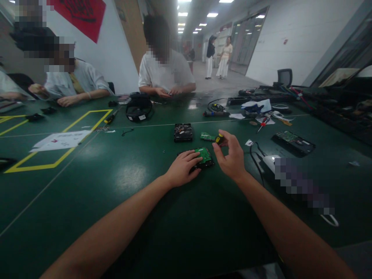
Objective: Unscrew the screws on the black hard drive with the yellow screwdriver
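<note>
My left hand [183, 168] lies across a hard drive [208, 164] on the table, steadying it. Its fingers reach over the green circuit board [205, 154] on the drive's upper face, and the thumb is at the near edge. Between the thumb and fingers of my right hand [232, 157] is the black-and-yellow handle of a screwdriver [219, 138], just above and right of the drive; its shaft cannot be made out. A loose green circuit board [205, 136] lies behind the drive, partly hidden by the screwdriver. Another hard drive [183, 133] rests farther back.
At right are a third hard drive [293, 143], a white power strip [271, 162] with a dark cable, and a red-handled screwdriver [264, 121]. A black cable coil [139, 107] and a yellow screwdriver [110, 117] lie far left. People sit across the green table [139, 209].
</note>
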A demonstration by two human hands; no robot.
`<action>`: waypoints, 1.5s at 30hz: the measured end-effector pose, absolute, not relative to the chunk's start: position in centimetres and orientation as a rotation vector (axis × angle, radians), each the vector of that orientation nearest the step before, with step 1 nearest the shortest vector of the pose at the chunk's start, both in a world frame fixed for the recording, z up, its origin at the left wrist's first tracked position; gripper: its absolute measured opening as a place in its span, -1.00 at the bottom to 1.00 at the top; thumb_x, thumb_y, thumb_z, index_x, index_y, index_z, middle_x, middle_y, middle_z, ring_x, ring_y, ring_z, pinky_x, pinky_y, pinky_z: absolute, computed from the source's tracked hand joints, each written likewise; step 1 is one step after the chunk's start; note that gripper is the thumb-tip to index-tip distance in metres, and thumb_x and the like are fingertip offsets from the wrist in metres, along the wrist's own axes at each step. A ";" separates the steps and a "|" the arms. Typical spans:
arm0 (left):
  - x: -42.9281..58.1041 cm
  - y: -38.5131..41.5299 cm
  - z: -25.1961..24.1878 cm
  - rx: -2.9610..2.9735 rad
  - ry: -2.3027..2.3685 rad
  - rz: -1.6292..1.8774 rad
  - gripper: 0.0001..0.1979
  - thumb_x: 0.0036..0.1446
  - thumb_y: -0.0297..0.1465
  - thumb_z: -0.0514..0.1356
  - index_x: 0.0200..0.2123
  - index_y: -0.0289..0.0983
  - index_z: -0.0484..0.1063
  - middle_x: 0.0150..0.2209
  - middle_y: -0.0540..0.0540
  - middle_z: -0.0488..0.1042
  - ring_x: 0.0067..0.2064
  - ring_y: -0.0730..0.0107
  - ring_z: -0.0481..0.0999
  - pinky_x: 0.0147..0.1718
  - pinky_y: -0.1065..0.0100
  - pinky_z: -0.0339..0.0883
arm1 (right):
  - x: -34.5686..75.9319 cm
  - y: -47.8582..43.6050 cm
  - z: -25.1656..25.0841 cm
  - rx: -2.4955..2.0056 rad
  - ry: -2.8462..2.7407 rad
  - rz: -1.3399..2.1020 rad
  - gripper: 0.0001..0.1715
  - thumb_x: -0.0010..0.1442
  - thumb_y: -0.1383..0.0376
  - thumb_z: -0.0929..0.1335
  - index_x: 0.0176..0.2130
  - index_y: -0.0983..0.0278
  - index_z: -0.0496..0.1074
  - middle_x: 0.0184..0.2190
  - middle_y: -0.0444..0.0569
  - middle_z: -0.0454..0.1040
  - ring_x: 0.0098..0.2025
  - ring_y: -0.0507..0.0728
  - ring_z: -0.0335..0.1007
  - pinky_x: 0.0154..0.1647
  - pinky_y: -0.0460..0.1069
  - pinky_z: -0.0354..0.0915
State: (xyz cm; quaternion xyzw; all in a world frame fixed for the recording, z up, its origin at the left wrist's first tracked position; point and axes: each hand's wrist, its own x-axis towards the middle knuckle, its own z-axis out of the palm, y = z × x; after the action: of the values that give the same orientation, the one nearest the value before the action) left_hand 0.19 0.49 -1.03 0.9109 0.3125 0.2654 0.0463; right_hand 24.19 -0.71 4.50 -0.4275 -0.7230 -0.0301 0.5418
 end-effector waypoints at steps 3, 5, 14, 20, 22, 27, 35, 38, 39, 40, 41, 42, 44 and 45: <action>0.2 0.5 -1.0 2.777 0.947 0.811 -0.54 0.36 -0.26 0.26 0.29 -0.17 0.43 0.33 -0.23 0.44 0.42 -0.10 0.33 0.34 -0.22 0.30 | 24.2 -0.7 4.6 -1.004 -1.715 -0.078 -0.42 0.36 0.23 0.43 0.31 0.05 0.34 0.06 0.06 0.48 -0.08 0.23 0.51 -0.08 0.21 0.58; 0.2 0.5 -1.0 2.783 0.944 0.806 -0.53 0.37 -0.25 0.26 0.29 -0.17 0.43 0.33 -0.23 0.43 0.41 -0.10 0.33 0.33 -0.23 0.31 | 24.3 -0.7 4.7 -0.996 -1.718 -0.077 -0.45 0.36 0.23 0.44 0.29 0.05 0.37 0.04 0.06 0.47 -0.07 0.23 0.50 -0.09 0.20 0.58; 0.2 0.6 -1.1 2.792 0.954 0.798 -0.53 0.36 -0.24 0.26 0.29 -0.20 0.42 0.33 -0.24 0.43 0.42 -0.10 0.32 0.33 -0.22 0.31 | 24.3 -0.6 4.3 -1.008 -1.748 -0.016 -0.33 0.45 0.29 0.30 0.46 0.02 0.19 0.17 0.06 0.53 0.05 0.27 0.56 0.14 0.30 0.51; 0.2 0.4 -0.8 2.777 0.941 0.812 -0.53 0.35 -0.27 0.27 0.29 -0.17 0.43 0.33 -0.23 0.44 0.42 -0.10 0.33 0.34 -0.23 0.30 | 24.3 -0.7 4.5 -1.006 -1.752 -0.056 -0.40 0.39 0.23 0.39 0.36 0.03 0.32 0.11 0.05 0.55 0.01 0.27 0.57 0.07 0.27 0.55; 0.2 0.4 -0.9 2.780 0.942 0.808 -0.53 0.35 -0.26 0.27 0.28 -0.17 0.43 0.33 -0.23 0.44 0.41 -0.09 0.33 0.34 -0.23 0.30 | 24.4 -0.6 4.3 -1.008 -1.751 -0.029 -0.38 0.42 0.24 0.36 0.39 0.01 0.28 0.14 0.04 0.55 0.04 0.27 0.58 0.12 0.28 0.54; 0.2 0.6 -1.0 2.780 0.942 0.807 -0.53 0.35 -0.25 0.27 0.28 -0.16 0.43 0.34 -0.21 0.43 0.42 -0.09 0.32 0.34 -0.24 0.30 | 24.3 -0.4 3.8 -1.008 -1.720 0.126 -0.34 0.47 0.24 0.28 0.47 0.01 0.14 0.15 0.03 0.57 0.02 0.24 0.63 0.15 0.26 0.54; 0.2 0.4 -0.8 2.780 0.945 0.799 -0.53 0.36 -0.25 0.26 0.29 -0.19 0.43 0.33 -0.24 0.43 0.42 -0.07 0.32 0.35 -0.21 0.29 | 24.3 -0.6 4.4 -1.015 -1.708 -0.049 -0.43 0.38 0.20 0.42 0.31 0.05 0.33 0.08 0.04 0.53 -0.07 0.23 0.56 -0.01 0.24 0.58; 0.2 0.4 -0.7 2.786 0.947 0.797 -0.53 0.37 -0.24 0.25 0.29 -0.18 0.42 0.34 -0.23 0.43 0.42 -0.08 0.32 0.34 -0.22 0.29 | 24.4 -0.7 4.6 -1.020 -1.699 -0.104 -0.47 0.37 0.21 0.44 0.27 0.06 0.37 0.03 0.05 0.52 -0.09 0.22 0.53 -0.05 0.21 0.58; 0.2 0.4 -0.8 2.789 0.949 0.795 -0.53 0.37 -0.24 0.25 0.30 -0.17 0.41 0.34 -0.23 0.43 0.42 -0.08 0.32 0.34 -0.23 0.29 | 24.4 -0.6 4.6 -1.026 -1.699 -0.106 -0.48 0.37 0.23 0.43 0.28 0.06 0.37 0.03 0.05 0.52 -0.09 0.22 0.53 -0.05 0.21 0.58; 0.2 0.4 -0.8 2.791 0.950 0.792 -0.53 0.37 -0.24 0.25 0.30 -0.17 0.41 0.34 -0.22 0.42 0.42 -0.08 0.32 0.34 -0.23 0.29 | 24.4 -0.6 4.5 -1.032 -1.701 -0.099 -0.46 0.38 0.24 0.41 0.30 0.05 0.36 0.02 0.05 0.53 -0.10 0.22 0.54 -0.04 0.22 0.58; 0.2 0.5 -0.8 2.791 0.952 0.789 -0.53 0.37 -0.24 0.25 0.30 -0.17 0.41 0.34 -0.22 0.42 0.42 -0.08 0.32 0.34 -0.24 0.29 | 24.5 -0.5 4.5 -1.037 -1.703 -0.086 -0.44 0.39 0.24 0.40 0.33 0.03 0.34 0.03 0.05 0.53 -0.09 0.23 0.54 -0.03 0.24 0.58; 0.2 0.5 -0.9 2.788 0.953 0.788 -0.53 0.37 -0.24 0.25 0.30 -0.17 0.41 0.35 -0.22 0.42 0.42 -0.08 0.32 0.33 -0.24 0.29 | 24.5 -0.5 4.4 -1.040 -1.707 -0.070 -0.41 0.41 0.25 0.38 0.36 0.02 0.30 0.06 0.05 0.54 -0.08 0.24 0.55 -0.01 0.26 0.58; 0.2 0.5 -0.9 2.782 0.952 0.786 -0.53 0.37 -0.24 0.25 0.30 -0.16 0.42 0.35 -0.22 0.42 0.42 -0.09 0.32 0.33 -0.25 0.30 | 24.5 -0.4 4.2 -1.044 -1.717 -0.038 -0.37 0.43 0.26 0.34 0.41 -0.01 0.24 0.11 0.05 0.54 -0.05 0.26 0.57 0.05 0.30 0.57; 0.2 0.5 -0.9 2.781 0.952 0.785 -0.53 0.37 -0.24 0.25 0.30 -0.16 0.42 0.35 -0.22 0.42 0.42 -0.09 0.32 0.33 -0.25 0.30 | 24.5 -0.4 4.2 -1.046 -1.721 -0.025 -0.36 0.44 0.26 0.32 0.42 -0.02 0.23 0.14 0.05 0.54 -0.03 0.26 0.57 0.07 0.30 0.56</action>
State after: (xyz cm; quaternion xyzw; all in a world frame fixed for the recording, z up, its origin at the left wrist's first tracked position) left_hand 0.16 0.52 -0.92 0.9129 0.3127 0.2578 0.0496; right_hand 24.48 -0.36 4.17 -0.4388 -0.7224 -0.0105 0.5343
